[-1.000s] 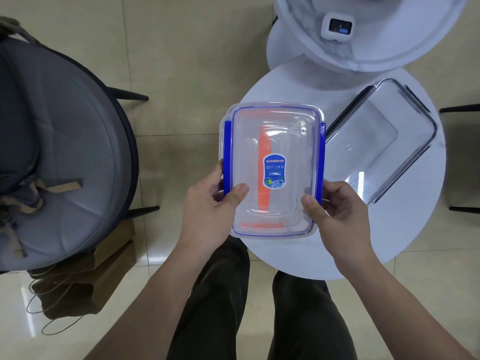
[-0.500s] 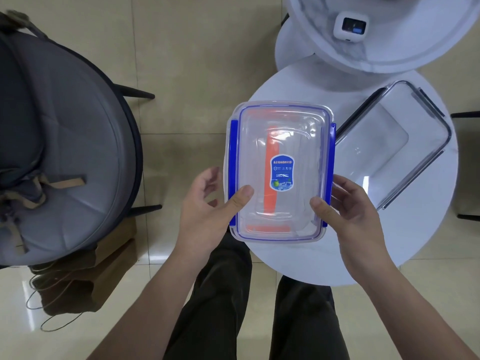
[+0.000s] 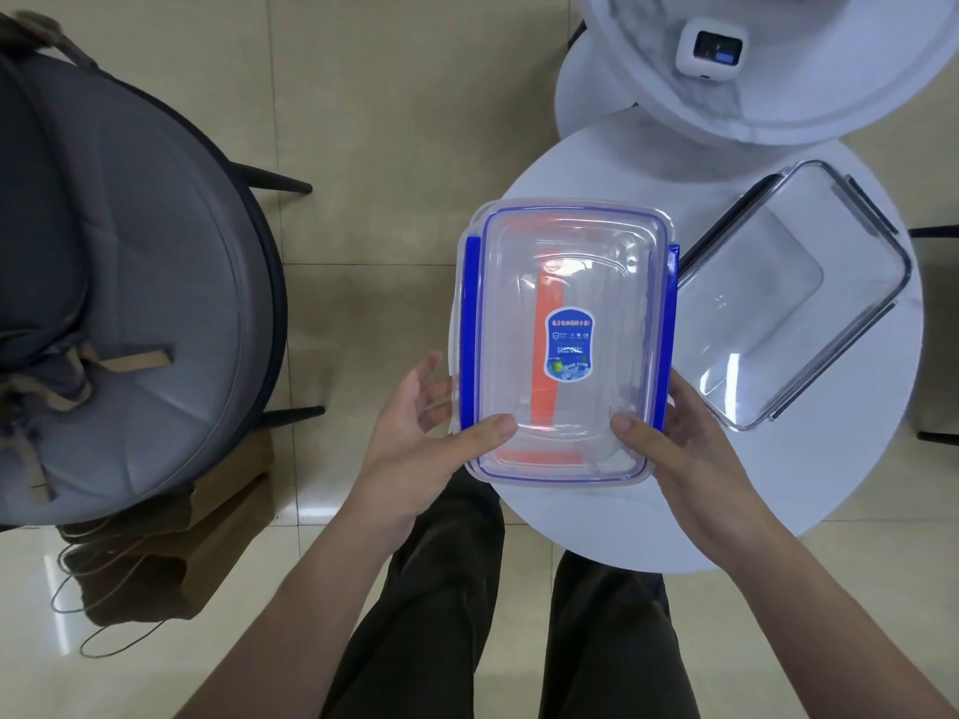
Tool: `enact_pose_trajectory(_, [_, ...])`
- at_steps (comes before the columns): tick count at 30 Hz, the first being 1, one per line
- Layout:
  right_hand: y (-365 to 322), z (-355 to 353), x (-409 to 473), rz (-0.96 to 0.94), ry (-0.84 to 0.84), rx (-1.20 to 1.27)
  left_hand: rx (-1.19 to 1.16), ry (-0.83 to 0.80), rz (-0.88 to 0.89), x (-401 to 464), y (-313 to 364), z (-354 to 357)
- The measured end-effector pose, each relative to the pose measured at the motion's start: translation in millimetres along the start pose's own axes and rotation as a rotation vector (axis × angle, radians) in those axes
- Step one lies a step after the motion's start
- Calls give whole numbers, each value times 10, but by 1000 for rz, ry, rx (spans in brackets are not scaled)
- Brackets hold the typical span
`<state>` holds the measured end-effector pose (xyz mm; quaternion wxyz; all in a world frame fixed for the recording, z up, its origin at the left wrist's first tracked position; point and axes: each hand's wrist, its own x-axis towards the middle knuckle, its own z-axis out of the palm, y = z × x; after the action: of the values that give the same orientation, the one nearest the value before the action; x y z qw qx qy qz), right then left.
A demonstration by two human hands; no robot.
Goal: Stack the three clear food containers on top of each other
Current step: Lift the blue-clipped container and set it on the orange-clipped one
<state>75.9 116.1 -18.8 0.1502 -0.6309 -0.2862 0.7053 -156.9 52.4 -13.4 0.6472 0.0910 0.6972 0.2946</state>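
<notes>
A clear container with blue side clips (image 3: 602,282) and a blue label is held level over the near-left part of the round white table (image 3: 856,485). An orange-trimmed container shows through it from underneath. My left hand (image 3: 415,448) has its thumb on the lid's near-left corner, its fingers spread by the left clip. My right hand (image 3: 685,454) grips the near-right corner, thumb on the lid. A clear container with dark clips (image 3: 789,324) lies on the table to the right, set at an angle.
A grey cushioned chair (image 3: 129,313) stands at the left with a brown paper bag (image 3: 155,557) on the floor below it. A higher white round table (image 3: 778,96) at the top right carries a small white device (image 3: 713,49). My legs are below the table edge.
The blue-clipped container has shifted a little to the right, over the table. My left-hand fingers have loosened and spread away from the left clip; the thumb stays on the lid.
</notes>
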Motion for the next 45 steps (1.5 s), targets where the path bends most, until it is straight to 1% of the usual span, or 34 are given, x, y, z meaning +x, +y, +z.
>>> enact_pose_trajectory(8, [7, -12, -17, -25, 36, -40, -38, 29, 16, -20, -1, -4])
enact_pose_trajectory(16, [-35, 5, -131, -51, 19, -28, -22, 51, 39, -175, 32, -27])
enact_pose_trajectory(28, [-401, 12, -477, -115, 28, -46, -13, 103, 104, -561, 352, 49])
enact_pose_trajectory(38, [-668, -161, -668, -171, 32, -25, 0, 94, 178, -749, 647, 222])
enact_pose_trajectory(45, [-732, -539, -741, -208, 54, 45, 25, 19, 207, -750, 817, 620])
